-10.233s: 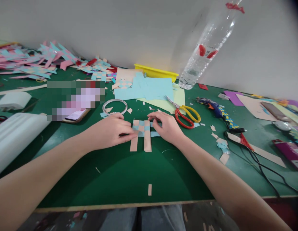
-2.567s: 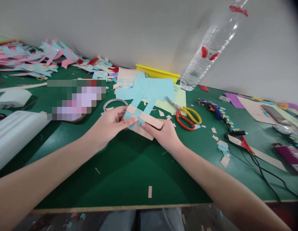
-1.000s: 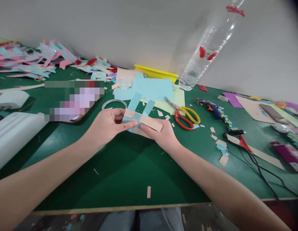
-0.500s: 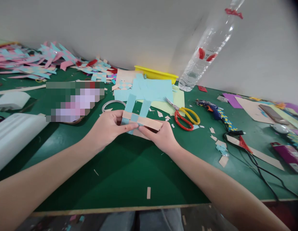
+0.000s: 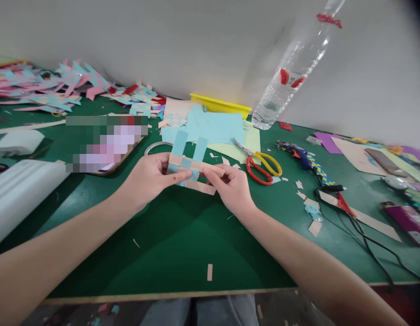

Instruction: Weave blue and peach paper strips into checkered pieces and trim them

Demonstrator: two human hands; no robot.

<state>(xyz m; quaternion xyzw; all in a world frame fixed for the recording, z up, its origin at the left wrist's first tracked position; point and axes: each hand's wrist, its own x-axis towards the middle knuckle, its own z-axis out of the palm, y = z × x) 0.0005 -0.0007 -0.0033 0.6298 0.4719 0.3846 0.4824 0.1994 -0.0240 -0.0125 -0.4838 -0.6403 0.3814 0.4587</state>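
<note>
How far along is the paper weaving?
Done: a small checkered patch, blue crossed with peach. In hand: the left hand holds that patch while the right hand pinches the upper peach strip. Remaining, it seems: two blue ends pointing away and two peach ends pointing right extend unwoven beyond it.

The left hand [image 5: 150, 180] and right hand [image 5: 234, 188] are bare, like both forearms above the green table [image 5: 155, 267]. Below the table's near edge show faded grey-blue trousers [image 5: 226, 311], seemingly denim, with a dark strip between the legs.
</note>
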